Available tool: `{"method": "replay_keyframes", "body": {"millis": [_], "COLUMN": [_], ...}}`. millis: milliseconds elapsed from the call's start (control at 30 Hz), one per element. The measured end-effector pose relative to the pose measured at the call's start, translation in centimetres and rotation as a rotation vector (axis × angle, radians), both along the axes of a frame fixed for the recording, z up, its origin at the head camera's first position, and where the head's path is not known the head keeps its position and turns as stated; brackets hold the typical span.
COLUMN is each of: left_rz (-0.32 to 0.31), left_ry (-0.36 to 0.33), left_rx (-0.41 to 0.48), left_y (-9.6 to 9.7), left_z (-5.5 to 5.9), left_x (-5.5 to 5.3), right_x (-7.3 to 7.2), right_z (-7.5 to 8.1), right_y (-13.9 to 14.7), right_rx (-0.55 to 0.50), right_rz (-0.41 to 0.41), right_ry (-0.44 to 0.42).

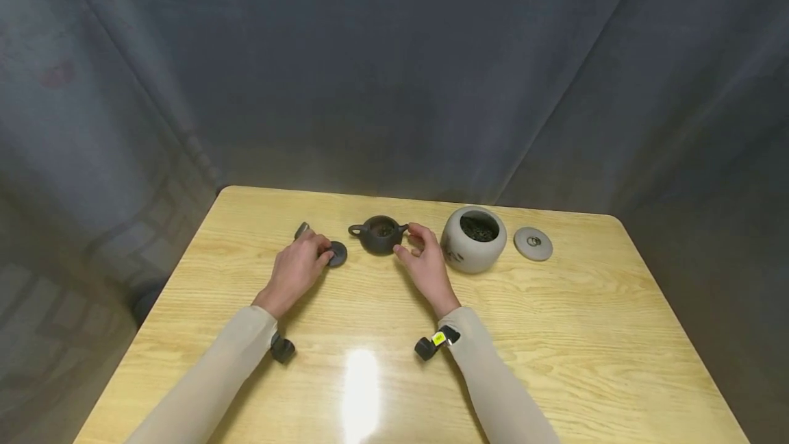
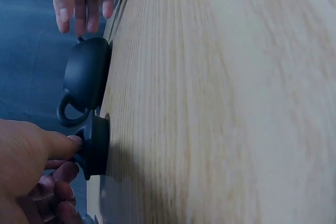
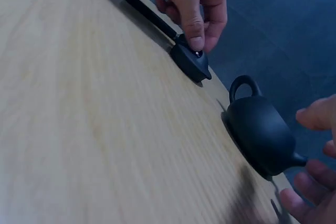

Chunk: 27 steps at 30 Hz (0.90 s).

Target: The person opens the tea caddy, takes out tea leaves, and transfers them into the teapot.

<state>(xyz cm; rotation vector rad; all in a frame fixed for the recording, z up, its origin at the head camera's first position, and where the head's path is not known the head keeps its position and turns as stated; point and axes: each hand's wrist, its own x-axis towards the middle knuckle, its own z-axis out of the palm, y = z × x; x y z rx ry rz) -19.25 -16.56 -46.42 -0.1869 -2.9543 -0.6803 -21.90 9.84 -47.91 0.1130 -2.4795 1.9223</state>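
My left hand [image 1: 296, 269] pinches the knob of a dark round teapot lid [image 1: 337, 255] between thumb and fingers. The lid sits low at the tabletop, left of the dark teapot [image 1: 377, 242]. Without its lid, the teapot shows some leaves inside; its loop handle points left and its spout right. My right hand [image 1: 429, 267] is beside the spout, thumb and fingers spread around it without gripping. A slim dark utensil [image 3: 151, 17] lies by the left hand, which partly covers it in the head view.
Right of my right hand stands a round grey jar [image 1: 471, 252] holding dark tea leaves. Its flat grey lid [image 1: 533, 244] lies farther right. All of this is on a light wooden table [image 1: 592, 334], with a grey curtain [image 1: 394, 74] behind its far edge.
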Motion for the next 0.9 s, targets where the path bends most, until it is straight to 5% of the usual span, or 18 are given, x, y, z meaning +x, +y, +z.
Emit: {"method": "replay_keyframes", "body": {"millis": [200, 567, 900], "left_rz": [-0.008, -0.01, 0.016], "left_ry": [0.0, 0.038, 0.121], "left_rx": [-0.008, -0.016, 0.036], "left_y": [-0.1, 0.0, 1.0], "left_z": [-0.2, -0.1, 2.2], "left_x": [-0.1, -0.2, -0.9], "right_x": [-1.2, -3.1, -3.5], "right_z": [-0.1, -0.7, -0.6], "right_y": [-0.6, -1.1, -1.2], "right_rx": [-0.005, 0.082, 0.206], "right_rz": [-0.072, 0.022, 0.069], "right_ry": [-0.025, -0.034, 0.036]}}
